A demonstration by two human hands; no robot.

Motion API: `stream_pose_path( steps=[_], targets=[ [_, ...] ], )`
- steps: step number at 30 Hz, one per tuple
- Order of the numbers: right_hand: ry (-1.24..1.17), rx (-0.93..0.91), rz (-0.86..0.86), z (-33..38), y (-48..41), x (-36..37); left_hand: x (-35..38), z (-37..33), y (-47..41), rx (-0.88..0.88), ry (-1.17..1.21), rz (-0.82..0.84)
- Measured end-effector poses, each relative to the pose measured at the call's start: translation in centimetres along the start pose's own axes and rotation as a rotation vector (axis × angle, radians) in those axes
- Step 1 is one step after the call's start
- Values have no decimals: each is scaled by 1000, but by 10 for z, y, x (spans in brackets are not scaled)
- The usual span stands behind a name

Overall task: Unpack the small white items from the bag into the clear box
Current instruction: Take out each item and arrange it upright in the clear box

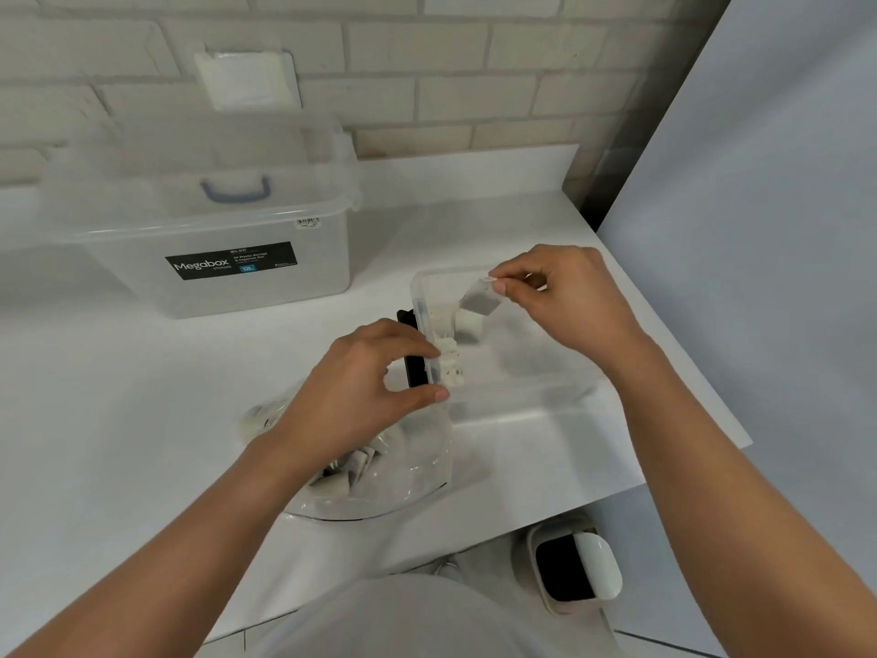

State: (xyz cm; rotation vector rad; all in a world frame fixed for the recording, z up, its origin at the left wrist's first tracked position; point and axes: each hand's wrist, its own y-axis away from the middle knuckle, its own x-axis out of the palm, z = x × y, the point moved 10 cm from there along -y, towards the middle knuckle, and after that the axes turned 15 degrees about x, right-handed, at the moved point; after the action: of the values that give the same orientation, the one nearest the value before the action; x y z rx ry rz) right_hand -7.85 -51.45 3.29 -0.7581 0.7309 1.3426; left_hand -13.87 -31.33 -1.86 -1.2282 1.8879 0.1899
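While our l. hand (365, 377) curls at clear plastic box (522, 396) rim (grip unclear), r. hand (564, 296) pinches small white sachet (478, 299) above.

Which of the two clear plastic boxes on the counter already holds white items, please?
The small lidless box under the right hand: white items line its left wall. The larger Megabox-labelled box behind it has its lid on.

The clear box (522, 394) is open-topped, its near right part free. The right hand (564, 296), pinching a small white item (479, 301), hangs over its 12 o'clock end; the left hand (370, 377) and a black object (414, 358) crowd the 9 o'clock rim. The bag (394, 482) lies at 7, a storage bin (213, 258) at 10, a grey panel (759, 230) at 3.
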Motion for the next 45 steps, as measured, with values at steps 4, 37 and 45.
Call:
stream_pose_path(
  steps=[4, 37, 45],
  targets=[
    [145, 44, 122, -19, -28, 36, 20, -6, -2, 55, -94, 76],
    [-284, -132, -111, 51, 74, 54, -45, 39, 76, -137, -277, -103],
    [116, -67, 410, 63, 124, 193, -23, 67, 117, -228, -393, 113]
  ],
)
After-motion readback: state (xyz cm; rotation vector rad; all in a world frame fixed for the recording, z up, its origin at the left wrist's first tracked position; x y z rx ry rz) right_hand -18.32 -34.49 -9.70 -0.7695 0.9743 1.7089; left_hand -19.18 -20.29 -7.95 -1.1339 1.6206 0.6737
